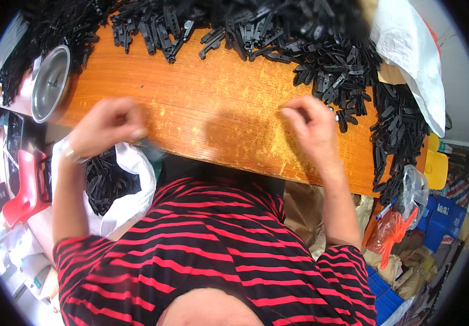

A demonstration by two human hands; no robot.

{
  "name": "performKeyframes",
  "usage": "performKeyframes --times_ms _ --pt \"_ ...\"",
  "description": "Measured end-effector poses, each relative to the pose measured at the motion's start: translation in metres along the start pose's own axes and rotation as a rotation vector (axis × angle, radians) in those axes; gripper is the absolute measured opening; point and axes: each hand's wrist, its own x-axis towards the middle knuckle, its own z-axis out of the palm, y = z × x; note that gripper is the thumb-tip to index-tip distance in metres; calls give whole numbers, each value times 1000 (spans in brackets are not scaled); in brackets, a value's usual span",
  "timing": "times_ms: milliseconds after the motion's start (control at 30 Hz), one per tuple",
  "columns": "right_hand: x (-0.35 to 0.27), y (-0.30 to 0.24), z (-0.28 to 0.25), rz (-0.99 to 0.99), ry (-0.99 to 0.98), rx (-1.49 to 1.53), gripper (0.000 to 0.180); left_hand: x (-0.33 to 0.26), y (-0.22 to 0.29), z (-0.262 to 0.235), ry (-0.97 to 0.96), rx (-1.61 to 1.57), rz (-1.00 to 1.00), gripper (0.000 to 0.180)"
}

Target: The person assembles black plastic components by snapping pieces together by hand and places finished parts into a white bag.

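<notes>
Loosely heaped, slim black parts point(343, 81), too many to count, line the wooden table point(191, 81) at top and right; more fill one white sack point(147, 182), lower left. One metal bowl point(49, 100) sits upper left. The left hand point(101, 127), blurred, and right hand point(317, 127) are curled; whether they grip anything I cannot tell.

We found the table point(191, 92) glossy and wood-grained, its finish scuffed rough in patches. We saw mostly matt black plastic pieces point(335, 79), a smooth, shiny metal bowl point(55, 65), a wrinkled plastic-looking sack point(411, 49), a glossy plastic chair point(25, 185) and a matt cloth shirt point(207, 239).
</notes>
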Motion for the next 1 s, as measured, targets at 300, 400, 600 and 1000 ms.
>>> performKeyframes --times_ms 300,400,600,1000 --pt "12 18 -19 -104 -61 -456 18 14 -14 -3 282 265 0 15" --pt "22 7 3 -124 -52 -439 18 76 -7 27 435 506 291 21" --pt "38 -22 53 -159 -94 -269 18 166 9 61 694 788 382 28" --pt "41 -31 73 -200 -45 -58 29 163 0 56 563 359 154 28"
